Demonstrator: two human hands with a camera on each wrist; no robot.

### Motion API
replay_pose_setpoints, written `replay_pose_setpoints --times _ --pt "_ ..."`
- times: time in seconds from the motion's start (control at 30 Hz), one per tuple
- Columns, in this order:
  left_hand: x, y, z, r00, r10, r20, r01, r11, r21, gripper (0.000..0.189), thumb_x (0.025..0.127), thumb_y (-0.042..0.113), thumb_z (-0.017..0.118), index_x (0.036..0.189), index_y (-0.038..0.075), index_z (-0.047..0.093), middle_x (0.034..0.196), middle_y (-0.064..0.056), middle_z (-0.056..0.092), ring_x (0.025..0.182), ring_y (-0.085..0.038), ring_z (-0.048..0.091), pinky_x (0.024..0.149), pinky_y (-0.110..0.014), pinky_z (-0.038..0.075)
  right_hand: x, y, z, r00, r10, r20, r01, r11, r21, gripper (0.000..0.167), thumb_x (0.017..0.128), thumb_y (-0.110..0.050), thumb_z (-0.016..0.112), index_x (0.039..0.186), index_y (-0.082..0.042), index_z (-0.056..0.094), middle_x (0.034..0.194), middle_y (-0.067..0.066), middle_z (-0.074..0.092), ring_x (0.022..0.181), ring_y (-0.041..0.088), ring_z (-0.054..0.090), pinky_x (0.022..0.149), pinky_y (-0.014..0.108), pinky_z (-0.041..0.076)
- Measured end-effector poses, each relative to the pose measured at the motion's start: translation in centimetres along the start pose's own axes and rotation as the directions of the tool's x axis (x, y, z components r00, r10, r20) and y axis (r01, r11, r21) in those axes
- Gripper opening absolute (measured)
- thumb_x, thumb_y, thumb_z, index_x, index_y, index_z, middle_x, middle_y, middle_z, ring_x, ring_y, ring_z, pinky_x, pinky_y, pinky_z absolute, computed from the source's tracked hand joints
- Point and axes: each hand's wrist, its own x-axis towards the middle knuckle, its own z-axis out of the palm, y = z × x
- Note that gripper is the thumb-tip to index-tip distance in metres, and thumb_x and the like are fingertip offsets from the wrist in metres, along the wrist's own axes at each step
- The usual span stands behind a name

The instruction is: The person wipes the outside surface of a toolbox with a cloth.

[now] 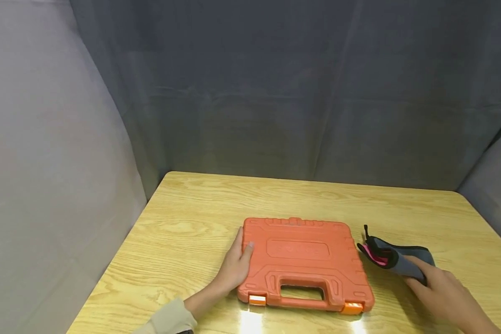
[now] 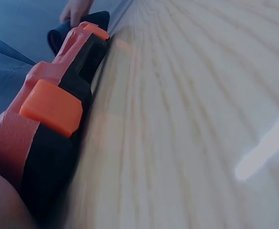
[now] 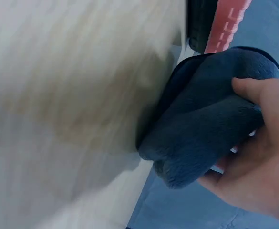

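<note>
An orange-red plastic tool case with a carry handle and orange latches lies flat and closed on the table. My left hand rests along its left side, fingers straight against the edge and thumb over the top. In the left wrist view, the black lower half of the case shows beneath the red lid. To the right of the case, my right hand grips a folded plush cloth, grey-blue with black edging, a small loop and some pink inside. In the right wrist view, the thumb presses on the cloth with fingers behind it.
The wood-grain table has rounded far corners. A dark grey curtain hangs behind it, and a lighter grey cloth panel stands on the left. Another light panel is at the right edge.
</note>
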Motion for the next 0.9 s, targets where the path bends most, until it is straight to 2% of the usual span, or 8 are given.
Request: replay_pose_setpoints --times 0.17,0.33,0.47,0.53,0.67,0.77,0.9 --pt "0.0 -0.1 0.0 1.0 0.007 0.002 -0.007 1.0 -0.003 0.062 0.11 0.026 0.036 0.157 -0.005 0.009 0.162 -0.024 0.014 0.148 -0.037 0.014 0.118 -0.053 0.014 0.5 -1.6 -0.6 0.994 -0.024 -0.11 0.029 0.999 0.044 0.044 0.102 -0.023 0.06 0.131 0.01 0.054 0.091 0.015 0.068 0.072 0.026 0.059 0.059 0.041 0.047" --pt "0.0 -0.2 -0.1 1.0 0.011 0.003 -0.011 1.0 -0.015 0.063 0.11 0.026 0.037 0.157 -0.004 0.009 0.162 -0.023 0.015 0.148 -0.036 0.014 0.118 -0.052 0.014 1.1 -4.1 -0.9 0.97 -0.042 -0.241 0.058 0.996 0.062 0.045 0.101 -0.029 0.06 0.126 0.008 0.058 0.096 0.024 0.069 0.079 0.036 0.066 0.058 0.045 0.049" --pt "0.0 -0.2 -0.1 1.0 0.0 -0.004 0.0 1.0 -0.019 0.063 0.11 0.027 0.038 0.158 -0.004 0.011 0.162 -0.023 0.017 0.148 -0.037 0.015 0.118 -0.053 0.015 1.7 -6.4 -0.7 0.951 -0.048 -0.305 0.081 0.992 0.097 0.037 0.101 -0.03 0.06 0.118 0.003 0.063 0.085 0.015 0.068 0.071 0.028 0.06 0.054 0.038 0.041" --pt "0.0 -0.2 0.0 1.0 -0.011 -0.01 0.011 1.0 -0.018 0.063 0.11 0.027 0.039 0.158 -0.003 0.011 0.162 -0.021 0.017 0.147 -0.036 0.017 0.118 -0.052 0.016 2.2 -7.6 -0.6 0.949 -0.05 -0.31 0.092 0.988 0.121 0.036 0.101 -0.03 0.061 0.117 0.002 0.064 0.084 0.012 0.068 0.07 0.025 0.06 0.054 0.037 0.043" --pt "0.1 -0.2 0.1 1.0 -0.016 -0.017 0.015 0.999 -0.031 0.064 0.109 0.027 0.04 0.158 -0.002 0.011 0.162 -0.02 0.017 0.147 -0.034 0.017 0.118 -0.05 0.017 3.3 -9.9 -0.4 0.961 -0.055 -0.271 0.108 0.977 0.183 0.041 0.101 -0.032 0.061 0.121 0.004 0.064 0.088 0.012 0.068 0.071 0.022 0.06 0.056 0.037 0.046" --pt "0.1 -0.2 0.3 1.0 -0.011 -0.017 0.011 0.999 -0.041 0.064 0.109 0.027 0.04 0.158 -0.002 0.011 0.162 -0.021 0.017 0.147 -0.034 0.017 0.118 -0.05 0.017 4.2 -11.5 -0.2 0.965 -0.08 -0.25 0.136 0.967 0.216 0.036 0.101 -0.032 0.061 0.114 0.001 0.066 0.076 0.007 0.062 0.064 0.02 0.052 0.054 0.034 0.042" --pt "0.1 -0.2 0.4 1.0 -0.011 -0.014 0.01 0.999 -0.046 0.064 0.109 0.027 0.04 0.158 -0.002 0.011 0.162 -0.021 0.017 0.147 -0.034 0.017 0.118 -0.05 0.017 5.3 -13.5 0.3 0.966 -0.136 -0.222 0.193 0.947 0.257 0.032 0.101 -0.034 0.061 0.109 -0.004 0.068 0.069 0.002 0.053 0.061 0.019 0.046 0.053 0.032 0.038"
